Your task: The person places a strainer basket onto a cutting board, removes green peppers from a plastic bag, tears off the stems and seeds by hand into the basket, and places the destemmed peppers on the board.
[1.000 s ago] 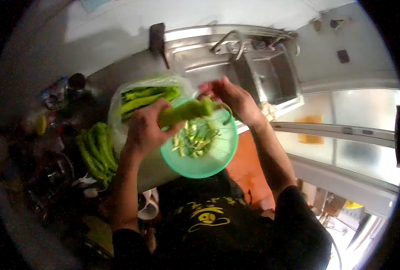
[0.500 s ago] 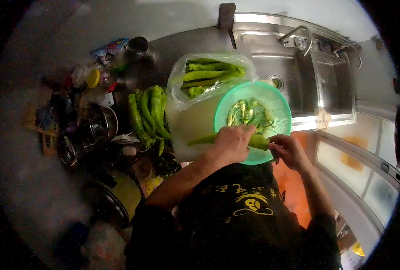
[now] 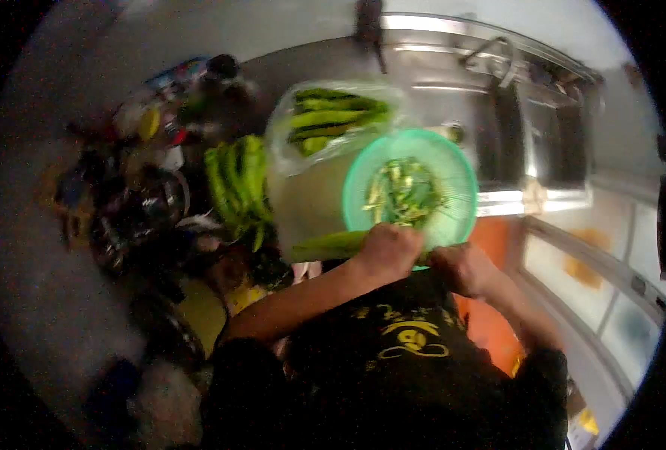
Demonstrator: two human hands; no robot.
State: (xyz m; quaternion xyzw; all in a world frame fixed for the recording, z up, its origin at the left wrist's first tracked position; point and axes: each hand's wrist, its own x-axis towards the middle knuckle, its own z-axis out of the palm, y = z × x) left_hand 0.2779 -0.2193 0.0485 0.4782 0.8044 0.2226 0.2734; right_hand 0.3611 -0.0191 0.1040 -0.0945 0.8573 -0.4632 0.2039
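Note:
My left hand (image 3: 389, 251) is wrapped round a long green pepper (image 3: 325, 246), whose pointed end sticks out to the left over the cutting board (image 3: 303, 202). Close beside it, my right hand (image 3: 464, 268) is closed at the stem end of the same pepper; blur and the fingers hide that end. Just beyond both hands sits a green colander (image 3: 464, 172) with pepper stems and cores (image 3: 404, 191) in it.
A clear plastic bag (image 3: 277, 139) of long green peppers lies behind the board. More peppers (image 3: 235, 184) are piled to its left. At the back right is a steel sink (image 3: 498, 135) with a faucet (image 3: 505, 60). Pots and jars crowd the left side.
My hands have come closer together and a little lower, and the right one is now more tightly closed. The whole view has shifted slightly and blurred.

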